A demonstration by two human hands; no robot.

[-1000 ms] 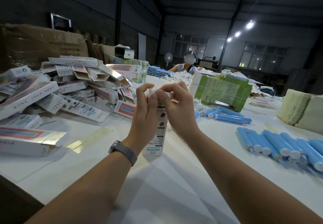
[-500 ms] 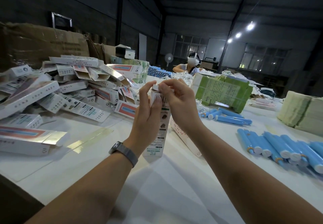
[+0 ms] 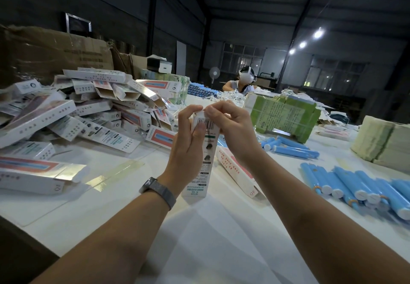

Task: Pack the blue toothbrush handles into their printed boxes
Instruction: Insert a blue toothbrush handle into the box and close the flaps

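Blue toothbrush handles (image 3: 363,186), smooth plastic cylinders with white end caps, lie side by side in a loose row on the right part of the white worktop (image 3: 221,239); a smaller cluster of the same blue handles (image 3: 290,148) lies farther back, just in front of a green shrink-wrapped bundle of printed cartons (image 3: 286,117).

In the head view, a tall white printed cardboard box (image 3: 205,161) with a barcode near its top stands upright on the worktop at the centre, its lower end touching the surface. The left hand (image 3: 188,146), with a grey mesh watch band (image 3: 158,191) on its wrist, wraps around the box's left side, the thumb pressing on the barcode face. The right hand (image 3: 233,128) has its fingers curled over the box's top end, pinching the flap there. Whether a handle is inside cannot be told.

Just behind the right wrist a second white-and-red box (image 3: 237,170) lies flat. On the left, a big untidy heap of white and red printed boxes (image 3: 88,110) covers the worktop, many with open flaps, and one long box with a silvery open flap (image 3: 37,175) lies apart at the near left. A stack of pale folded paper (image 3: 383,144) sits at the far right. Brown corrugated cartons (image 3: 55,55) stand behind the heap. Across the worktop sits another person (image 3: 241,84) wearing a headset.
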